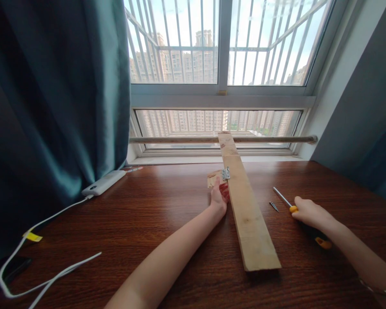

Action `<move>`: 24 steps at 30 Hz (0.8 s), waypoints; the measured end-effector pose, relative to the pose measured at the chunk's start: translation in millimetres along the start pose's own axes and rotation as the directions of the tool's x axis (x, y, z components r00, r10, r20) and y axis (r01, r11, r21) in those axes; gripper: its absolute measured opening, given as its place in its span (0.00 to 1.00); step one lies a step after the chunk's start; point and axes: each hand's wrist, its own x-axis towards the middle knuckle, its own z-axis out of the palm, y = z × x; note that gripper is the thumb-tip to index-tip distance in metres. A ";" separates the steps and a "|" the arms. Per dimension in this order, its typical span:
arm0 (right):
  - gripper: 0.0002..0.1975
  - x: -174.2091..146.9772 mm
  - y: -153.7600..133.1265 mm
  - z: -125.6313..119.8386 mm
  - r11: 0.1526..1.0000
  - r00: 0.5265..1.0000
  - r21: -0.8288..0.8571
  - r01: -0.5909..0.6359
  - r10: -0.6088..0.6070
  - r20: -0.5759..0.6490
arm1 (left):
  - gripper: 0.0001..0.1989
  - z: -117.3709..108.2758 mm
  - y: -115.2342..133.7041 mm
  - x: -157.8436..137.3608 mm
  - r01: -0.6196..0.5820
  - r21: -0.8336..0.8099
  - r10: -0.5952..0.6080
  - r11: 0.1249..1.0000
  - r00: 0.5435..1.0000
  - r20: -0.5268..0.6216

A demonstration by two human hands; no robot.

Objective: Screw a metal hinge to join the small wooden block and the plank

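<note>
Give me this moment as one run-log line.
left hand: holding small wood piece; right hand: holding screwdriver; hinge: at left edge of long board; screws: on table, right of long board

The long board (252, 214) is bare wood, matt and fairly smooth. At its left edge sit a shiny metal hinge (225, 173) and a matt wooden offcut (211, 180). Right of the board, the screwdriver (282, 197) has a smooth metal shaft and plastic-looking handle; the screws (273, 206) are metal. Beneath the board, the tabletop (167, 193) is glossy, wood-grained; far left of it hangs satiny cloth curtain (106, 86).
</note>
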 end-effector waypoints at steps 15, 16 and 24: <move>0.25 -53.3 -63.2 -52.2 0.039 0.971 0.987 0.158 -0.186 -0.149 | 0.24 28.1 25.1 -72.6 -0.883 0.470 0.578 0.013 0.389 0.717; 0.24 -60.0 -76.1 -57.4 -0.051 0.967 0.993 0.110 -0.227 -0.118 | 0.25 29.4 31.7 -72.3 -0.935 0.324 0.453 -0.146 0.228 0.862; 0.18 -76.7 -154.7 -97.7 -0.260 0.802 0.952 0.160 -0.529 -0.279 | 0.15 29.4 88.0 -51.9 -0.917 0.083 0.300 -0.391 -0.041 0.953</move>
